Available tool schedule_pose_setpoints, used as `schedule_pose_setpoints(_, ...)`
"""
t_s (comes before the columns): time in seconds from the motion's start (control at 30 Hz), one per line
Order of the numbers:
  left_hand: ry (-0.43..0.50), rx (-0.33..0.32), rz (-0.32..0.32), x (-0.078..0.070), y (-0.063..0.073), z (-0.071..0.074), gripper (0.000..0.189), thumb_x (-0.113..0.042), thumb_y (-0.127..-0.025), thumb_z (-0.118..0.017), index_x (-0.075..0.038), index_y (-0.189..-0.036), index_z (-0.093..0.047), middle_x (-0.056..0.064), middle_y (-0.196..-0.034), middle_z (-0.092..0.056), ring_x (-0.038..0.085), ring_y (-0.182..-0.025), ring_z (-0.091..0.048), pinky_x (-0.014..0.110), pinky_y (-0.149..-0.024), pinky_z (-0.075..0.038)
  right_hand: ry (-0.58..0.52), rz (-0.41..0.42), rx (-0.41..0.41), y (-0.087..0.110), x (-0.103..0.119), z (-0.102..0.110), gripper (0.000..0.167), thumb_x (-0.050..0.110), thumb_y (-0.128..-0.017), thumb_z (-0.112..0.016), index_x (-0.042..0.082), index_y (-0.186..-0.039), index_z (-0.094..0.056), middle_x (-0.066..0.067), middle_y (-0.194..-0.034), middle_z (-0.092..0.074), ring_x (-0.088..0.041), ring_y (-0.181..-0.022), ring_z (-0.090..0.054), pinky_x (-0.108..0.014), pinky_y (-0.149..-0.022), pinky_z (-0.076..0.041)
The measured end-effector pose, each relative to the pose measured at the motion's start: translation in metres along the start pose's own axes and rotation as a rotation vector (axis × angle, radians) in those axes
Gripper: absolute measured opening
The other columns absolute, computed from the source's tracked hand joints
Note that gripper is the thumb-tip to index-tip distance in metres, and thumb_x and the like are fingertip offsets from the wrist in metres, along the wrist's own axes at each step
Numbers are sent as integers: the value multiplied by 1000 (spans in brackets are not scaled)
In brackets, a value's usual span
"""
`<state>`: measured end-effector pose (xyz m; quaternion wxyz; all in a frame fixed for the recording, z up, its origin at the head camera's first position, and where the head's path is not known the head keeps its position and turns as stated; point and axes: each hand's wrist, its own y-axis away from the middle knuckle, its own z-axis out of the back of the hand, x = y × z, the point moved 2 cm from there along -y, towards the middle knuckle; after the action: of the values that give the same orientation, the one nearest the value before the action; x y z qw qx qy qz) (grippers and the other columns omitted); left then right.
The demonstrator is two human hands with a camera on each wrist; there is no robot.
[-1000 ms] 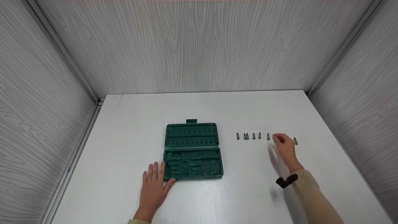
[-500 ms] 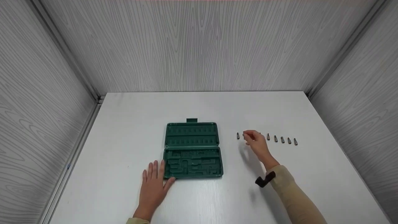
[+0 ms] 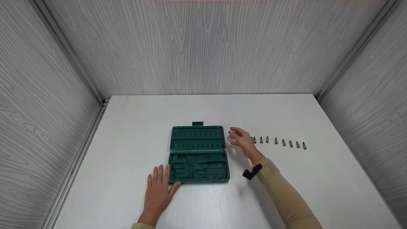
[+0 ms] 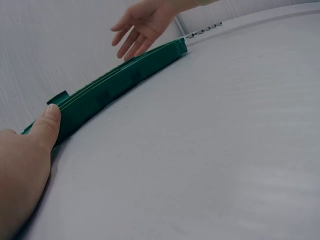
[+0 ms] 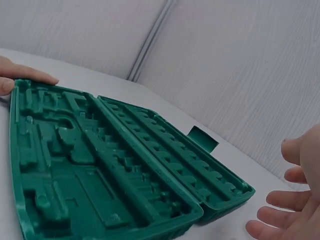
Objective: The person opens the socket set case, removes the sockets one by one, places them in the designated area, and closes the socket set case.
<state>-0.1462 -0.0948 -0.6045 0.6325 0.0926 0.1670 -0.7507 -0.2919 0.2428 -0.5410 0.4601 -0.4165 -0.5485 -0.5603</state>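
A green plastic tool case (image 3: pixel 197 150) lies unfolded on the table, its moulded slots (image 5: pixel 65 135) facing up and bare. My left hand (image 3: pixel 157 194) rests at its near left corner with fingers stretched out; the thumb (image 4: pixel 47 122) touches the front edge. Just right of the lid, my right hand (image 3: pixel 240 139) hovers with loosely bent fingers (image 5: pixel 287 200) and nothing between them. Behind it, small tapered metal bits (image 3: pixel 276 140), much like screwdriver bits, lie in a spaced row to the right. The right hand may cover the row's left end.
The white table (image 3: pixel 133 127) is enclosed by wood-patterned panels (image 3: pixel 203 47) at the back and both sides. At the top of the lid a green latch tab (image 3: pixel 197 123) sticks out. A black band piece (image 3: pixel 252 172) sits at the right sleeve's cuff.
My right hand has swept leftward along the row of bits to beside the case lid, and its fingers have loosened. More bits now show on the right. The left hand stays put.
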Motion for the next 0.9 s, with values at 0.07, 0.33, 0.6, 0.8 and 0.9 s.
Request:
schedule_pose_setpoints(0.07, 3, 0, -2, 0, 0, 0, 80, -64, -91, -34, -12, -149, -21, 18, -151, -20, 34, -139, -11, 52, -109, -8, -40, -30, 0, -5, 1, -5, 52, 26, -96, -54, 2, -139, -40, -17, -135, -45, -30, -123, -45, -41, -95, -43)
schedule_pose_setpoints(0.33, -6, -11, -9, 1, 1, -1, 78, -63, -91, -35, -11, -149, -21, 18, -151, -20, 34, -139, -12, 52, -109, -7, -192, -141, -16, -20, 5, -17, 54, 29, -97, -50, 3, -141, -33, -19, -143, -36, -31, -129, -38, -41, -101, -36)
schedule_pose_setpoints(0.6, 2, -29, -21, 0, -1, -2, 79, -64, -91, -34, -12, -149, -22, 18, -150, -22, 33, -139, -13, 51, -109, -8, -192, -197, -20, -27, 6, -22, 64, 34, -96, -50, 2, -145, -25, -18, -145, -33, -27, -132, -34, -38, -104, -32)
schedule_pose_setpoints(0.8, 9, -27, -35, -1, 0, -1, 79, -64, -91, -35, -12, -149, -23, 19, -150, -22, 34, -139, -13, 52, -109, -9, -201, -198, -49, -24, 5, -22, 55, 32, -97, -50, 5, -142, -34, -15, -141, -40, -26, -130, -38, -41, -104, -31)
schedule_pose_setpoints(0.9, 10, -31, -38, -1, -1, 1, 78, -63, -91, -35, -12, -149, -22, 19, -150, -22, 34, -139, -13, 51, -109, -9, -238, -181, -62, -22, 8, -22, 51, 29, -97, -51, 5, -140, -37, -13, -138, -44, -27, -128, -40, -43, -103, -32)
